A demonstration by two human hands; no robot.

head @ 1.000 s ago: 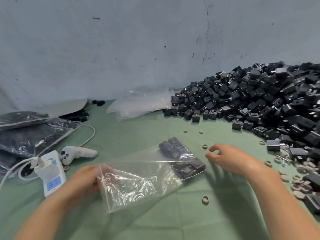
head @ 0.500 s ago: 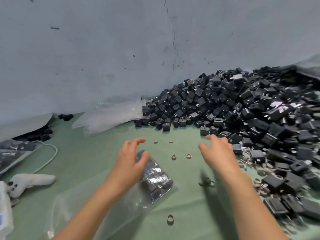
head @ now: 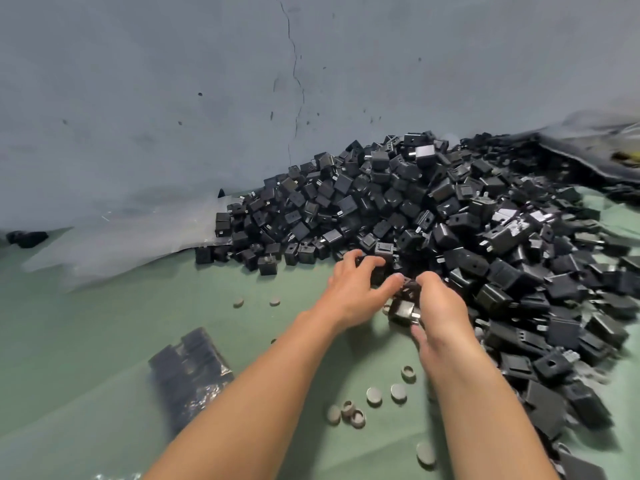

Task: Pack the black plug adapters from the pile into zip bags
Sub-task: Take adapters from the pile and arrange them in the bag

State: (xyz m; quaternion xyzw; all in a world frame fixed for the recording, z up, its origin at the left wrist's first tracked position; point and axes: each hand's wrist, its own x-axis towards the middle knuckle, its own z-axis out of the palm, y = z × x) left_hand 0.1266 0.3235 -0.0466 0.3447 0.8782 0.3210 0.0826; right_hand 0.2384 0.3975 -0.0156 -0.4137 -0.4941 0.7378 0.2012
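Hands meet at the near edge of the pile (head: 450, 220) of black plug adapters (head: 341, 183). The left hand (head: 356, 285) has its fingers curled over some of them at that edge, thumb closing in from below. The right hand (head: 440, 306) clasps one adapter (head: 401, 310) with shiny prongs between bent fingers and thumb. Left of the pile and nearer the person, a zip bag (head: 190, 368) lies flat on the green tabletop (head: 86, 323), holding rows of adapters; its seal is too blurred to judge. Empty clear bags (head: 114, 247) lie at the pile's far left. Small grey discs (head: 374, 396) are scattered in front of the pile.
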